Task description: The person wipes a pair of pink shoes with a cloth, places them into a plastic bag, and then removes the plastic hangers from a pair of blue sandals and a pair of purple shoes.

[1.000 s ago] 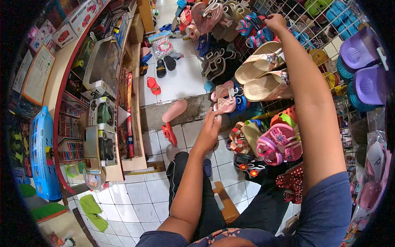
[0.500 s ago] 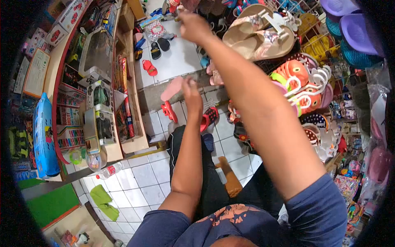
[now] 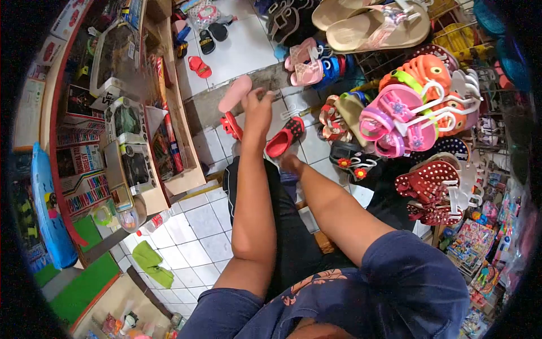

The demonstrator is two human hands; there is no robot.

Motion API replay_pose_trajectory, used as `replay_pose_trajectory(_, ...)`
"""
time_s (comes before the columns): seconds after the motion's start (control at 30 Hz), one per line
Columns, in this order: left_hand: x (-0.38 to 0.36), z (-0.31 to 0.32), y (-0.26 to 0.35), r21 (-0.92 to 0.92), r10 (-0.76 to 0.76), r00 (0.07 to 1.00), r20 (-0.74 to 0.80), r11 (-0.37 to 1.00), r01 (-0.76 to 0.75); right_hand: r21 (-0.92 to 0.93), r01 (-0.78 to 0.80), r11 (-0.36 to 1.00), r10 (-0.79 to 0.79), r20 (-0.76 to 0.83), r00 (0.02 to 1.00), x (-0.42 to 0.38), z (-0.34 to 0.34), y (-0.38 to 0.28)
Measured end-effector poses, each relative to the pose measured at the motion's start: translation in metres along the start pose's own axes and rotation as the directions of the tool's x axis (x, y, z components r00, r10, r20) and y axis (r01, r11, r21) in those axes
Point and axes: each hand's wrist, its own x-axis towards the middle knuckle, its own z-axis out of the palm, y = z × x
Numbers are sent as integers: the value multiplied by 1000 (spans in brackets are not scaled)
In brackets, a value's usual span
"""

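My left hand (image 3: pixel 258 110) is over the floor ahead, its fingers curled at the edge of a flat pink slipper (image 3: pixel 235 94), which it appears to grip. Just below that slipper is a red sandal (image 3: pixel 230 125). My right hand (image 3: pixel 291 164) is low beside my knee, blurred and foreshortened, so its fingers do not show clearly. Close above it lies a red clog with a dark dotted upper (image 3: pixel 286 137). A white hanger (image 3: pixel 294 111) rests on the tiles between the clog and the step.
Hanging sandals crowd the right: pink ones (image 3: pixel 395 116), orange ones (image 3: pixel 423 70), red dotted shoes (image 3: pixel 432 183). Large beige sandals (image 3: pixel 378 31) are above them. A toy shelf (image 3: pixel 186 183) borders the left. Black sandals (image 3: pixel 213 37) and a small red sandal (image 3: pixel 199 66) lie on the raised floor.
My right hand has come down from the far upper floor to near the red clog. My left hand stays by the pink slipper. The whole view has shifted, and the hanging sandals show more fully.
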Motion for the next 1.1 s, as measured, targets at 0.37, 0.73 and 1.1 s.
replay_pose_trajectory(0.37, -30, 1, 7, 308, -40, 952, 303, 949, -59, 492, -368, 789, 317, 187, 930, -67, -104, -60)
replay_pose_trajectory(0.73, -31, 7, 11, 482, -72, 925, 374, 867, -128, 872, -490, 8, 543, 408, 734, -36, -11, -10)
replay_pose_trajectory(1.1, -42, -2, 16, 443, -114, 898, 426, 891, -97, 625, -663, 412, 674, 281, 683, -17, -66, 3)
